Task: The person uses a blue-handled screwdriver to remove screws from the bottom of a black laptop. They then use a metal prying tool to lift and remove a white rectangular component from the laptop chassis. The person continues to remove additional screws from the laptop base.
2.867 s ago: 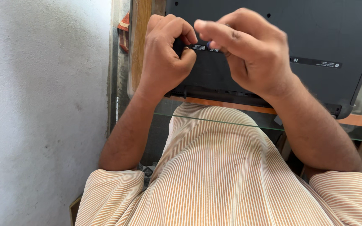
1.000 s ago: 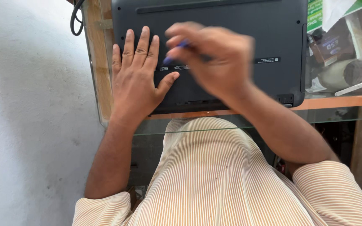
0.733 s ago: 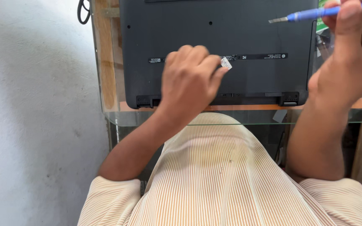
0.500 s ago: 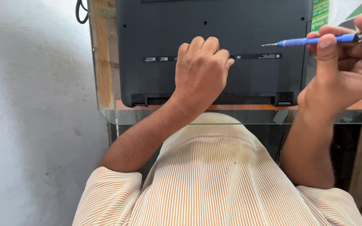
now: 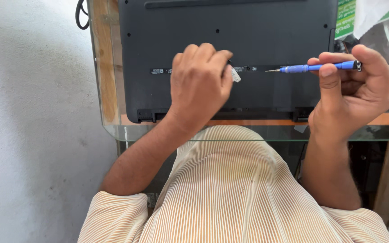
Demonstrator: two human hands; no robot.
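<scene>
While the dark laptop (image 5: 230,49) lies underside up on the glass surface (image 5: 113,130), the left hand (image 5: 201,83) rests on its middle, grip pinched on a small white sticker (image 5: 235,74); right of it, the right hand (image 5: 354,90) clamps a blue screwdriver (image 5: 314,68).

pale wall (image 5: 32,112), glass-topped table (image 5: 109,121), daylight.

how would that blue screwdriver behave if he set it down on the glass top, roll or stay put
The blue screwdriver, pinched in the right hand, looks slim and round, so it would probably roll on the smooth glass top. It seems light and stiff, with a fine tip that may bend if dropped.
</scene>
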